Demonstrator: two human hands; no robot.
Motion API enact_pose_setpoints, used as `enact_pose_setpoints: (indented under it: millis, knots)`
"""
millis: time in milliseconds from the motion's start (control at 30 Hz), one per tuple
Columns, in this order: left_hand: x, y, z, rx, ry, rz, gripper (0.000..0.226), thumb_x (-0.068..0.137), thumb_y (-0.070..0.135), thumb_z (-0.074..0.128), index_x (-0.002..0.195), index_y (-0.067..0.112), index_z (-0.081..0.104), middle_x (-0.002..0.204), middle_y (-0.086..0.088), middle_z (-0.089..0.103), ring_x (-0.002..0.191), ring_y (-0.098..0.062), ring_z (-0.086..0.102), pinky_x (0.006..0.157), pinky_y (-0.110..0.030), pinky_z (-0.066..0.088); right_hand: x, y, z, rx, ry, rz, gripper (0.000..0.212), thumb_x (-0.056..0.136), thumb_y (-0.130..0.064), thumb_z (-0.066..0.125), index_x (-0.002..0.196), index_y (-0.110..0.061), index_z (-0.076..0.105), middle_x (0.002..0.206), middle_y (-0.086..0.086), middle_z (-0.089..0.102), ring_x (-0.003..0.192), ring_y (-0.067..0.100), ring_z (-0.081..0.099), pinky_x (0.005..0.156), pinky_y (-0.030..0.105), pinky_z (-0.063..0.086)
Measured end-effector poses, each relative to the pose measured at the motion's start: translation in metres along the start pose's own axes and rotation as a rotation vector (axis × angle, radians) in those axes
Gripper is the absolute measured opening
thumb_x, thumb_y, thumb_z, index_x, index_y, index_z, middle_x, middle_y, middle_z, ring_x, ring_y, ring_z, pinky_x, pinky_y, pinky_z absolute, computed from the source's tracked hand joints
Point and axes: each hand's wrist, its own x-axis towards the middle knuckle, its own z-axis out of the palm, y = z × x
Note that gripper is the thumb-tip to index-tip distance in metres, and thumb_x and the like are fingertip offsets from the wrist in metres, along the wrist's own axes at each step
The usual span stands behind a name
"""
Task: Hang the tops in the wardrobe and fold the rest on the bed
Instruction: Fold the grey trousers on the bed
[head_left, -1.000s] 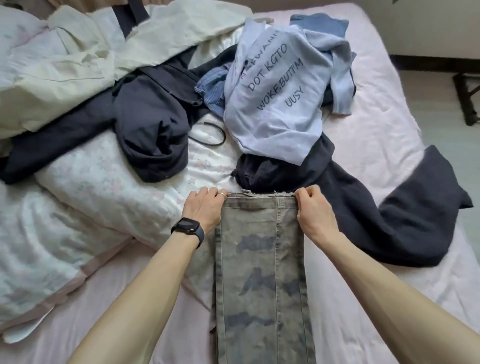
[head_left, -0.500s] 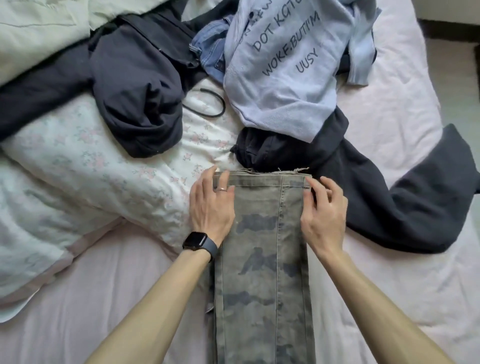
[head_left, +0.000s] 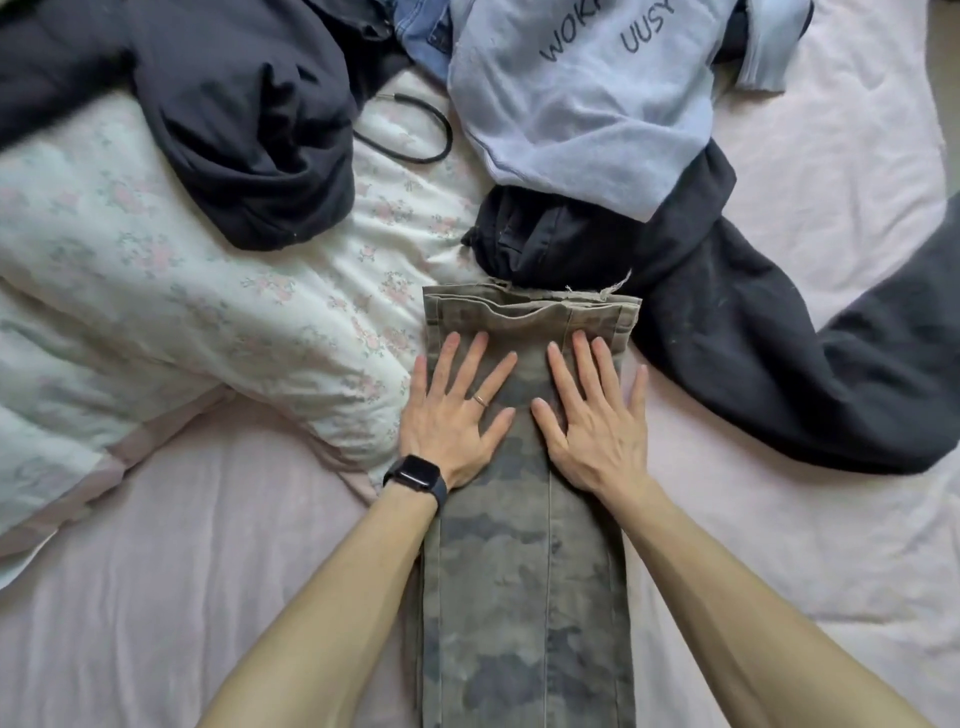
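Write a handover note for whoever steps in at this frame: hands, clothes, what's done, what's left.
Hands: the left hand and right hand are both open, pressing flat on the camo trousers near the frayed hem end.
Things: the trousers lie lengthwise on the bed, legs stacked. The light blue sweatshirt, denim piece and two dark garments lie heaped beyond.
Done: trousers halved lengthwise.
Left: fold them across, hang the tops, fold the rest. The wardrobe is not in view.

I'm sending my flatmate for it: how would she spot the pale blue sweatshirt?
On the pink bed, look past the flattened camouflage trousers. The sweatshirt lies just beyond them, draped over a black garment. It alone is pale blue, with dark lettering.
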Motion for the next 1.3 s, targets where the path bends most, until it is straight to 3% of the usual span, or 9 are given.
enact_pose_setpoints:
  millis: [233, 333, 467, 600, 800, 1033, 1200, 1300]
  knots:
    - [-0.015, 0.016, -0.026, -0.004, -0.086, -0.069, 0.065, 0.101, 0.057, 0.022, 0.159, 0.040, -0.003, 0.167, 0.002, -0.013, 0.153, -0.021, -0.016, 0.121, -0.053, -0.012, -0.019, -0.018, -0.029, 0.038, -0.085, 0.098, 0.068, 0.102, -0.055, 0.028, 0.162, -0.034, 0.004, 0.170, -0.001, -0.005, 0.156, 0.018, -0.011, 0.120, 0.063, 0.000]
    - [-0.065, 0.038, -0.038, -0.074, -0.036, -0.089, 0.068, 0.100, 0.046, 0.031, 0.161, 0.026, 0.007, 0.168, -0.002, -0.007, 0.155, -0.019, -0.008, 0.123, -0.053, -0.004, -0.073, -0.035, -0.042, 0.106, -0.048, 0.112, 0.066, 0.103, -0.044, 0.031, 0.163, -0.025, 0.009, 0.170, 0.003, -0.003, 0.156, 0.020, -0.009, 0.122, 0.060, 0.004]
    - [-0.172, 0.080, -0.025, -0.150, -0.049, -0.013, 0.066, 0.098, 0.039, 0.036, 0.159, 0.018, 0.021, 0.168, -0.002, 0.007, 0.155, -0.020, 0.008, 0.121, -0.055, 0.014, -0.180, -0.058, -0.032, 0.137, -0.030, -0.009, 0.065, 0.100, -0.036, 0.036, 0.161, -0.021, 0.022, 0.170, 0.005, 0.008, 0.157, 0.023, 0.005, 0.122, 0.058, 0.015]
    - [-0.194, 0.076, 0.003, -0.133, -0.109, 0.000, 0.064, 0.098, 0.041, 0.036, 0.158, 0.022, 0.024, 0.166, 0.001, 0.013, 0.153, -0.021, 0.020, 0.122, -0.048, 0.009, -0.202, -0.054, -0.002, 0.091, -0.083, -0.006, 0.063, 0.102, -0.042, 0.033, 0.161, -0.026, 0.020, 0.170, 0.001, 0.008, 0.156, 0.020, 0.007, 0.121, 0.058, 0.016]
    - [-0.178, 0.058, 0.030, -0.163, -0.227, 0.002, 0.068, 0.099, 0.051, 0.033, 0.161, 0.029, 0.013, 0.168, 0.006, 0.006, 0.155, -0.015, 0.003, 0.122, -0.035, -0.012, -0.182, -0.032, 0.024, 0.004, -0.146, -0.054, 0.063, 0.102, -0.052, 0.033, 0.161, -0.035, 0.015, 0.170, -0.005, 0.006, 0.156, 0.011, 0.002, 0.123, 0.059, 0.005]
    - [-0.208, 0.068, 0.001, -0.154, -0.177, -0.005, 0.071, 0.099, 0.052, 0.032, 0.160, 0.021, 0.014, 0.168, -0.002, 0.006, 0.155, -0.020, 0.001, 0.123, -0.045, -0.008, -0.219, -0.044, -0.017, 0.022, -0.128, -0.015, 0.071, 0.101, -0.050, 0.036, 0.162, -0.019, 0.018, 0.170, 0.007, 0.008, 0.157, 0.021, 0.000, 0.123, 0.059, 0.004]
    - [-0.292, 0.077, 0.006, -0.158, -0.235, 0.229, 0.085, 0.092, 0.058, 0.044, 0.160, 0.015, 0.018, 0.168, -0.007, 0.004, 0.154, -0.031, -0.003, 0.122, -0.051, 0.006, -0.295, -0.053, -0.019, 0.076, -0.118, -0.179, 0.072, 0.100, -0.044, 0.042, 0.160, -0.010, 0.021, 0.169, 0.010, 0.008, 0.157, 0.026, 0.006, 0.124, 0.056, 0.013]
    - [-0.306, 0.070, 0.021, -0.084, -0.325, 0.242, 0.098, 0.087, 0.064, 0.048, 0.161, 0.017, 0.004, 0.168, -0.009, -0.008, 0.152, -0.038, -0.014, 0.123, -0.052, -0.005, -0.320, -0.051, -0.004, 0.084, -0.250, -0.285, 0.086, 0.091, -0.040, 0.053, 0.162, -0.013, 0.013, 0.169, 0.012, 0.000, 0.157, 0.029, 0.002, 0.123, 0.052, 0.014]
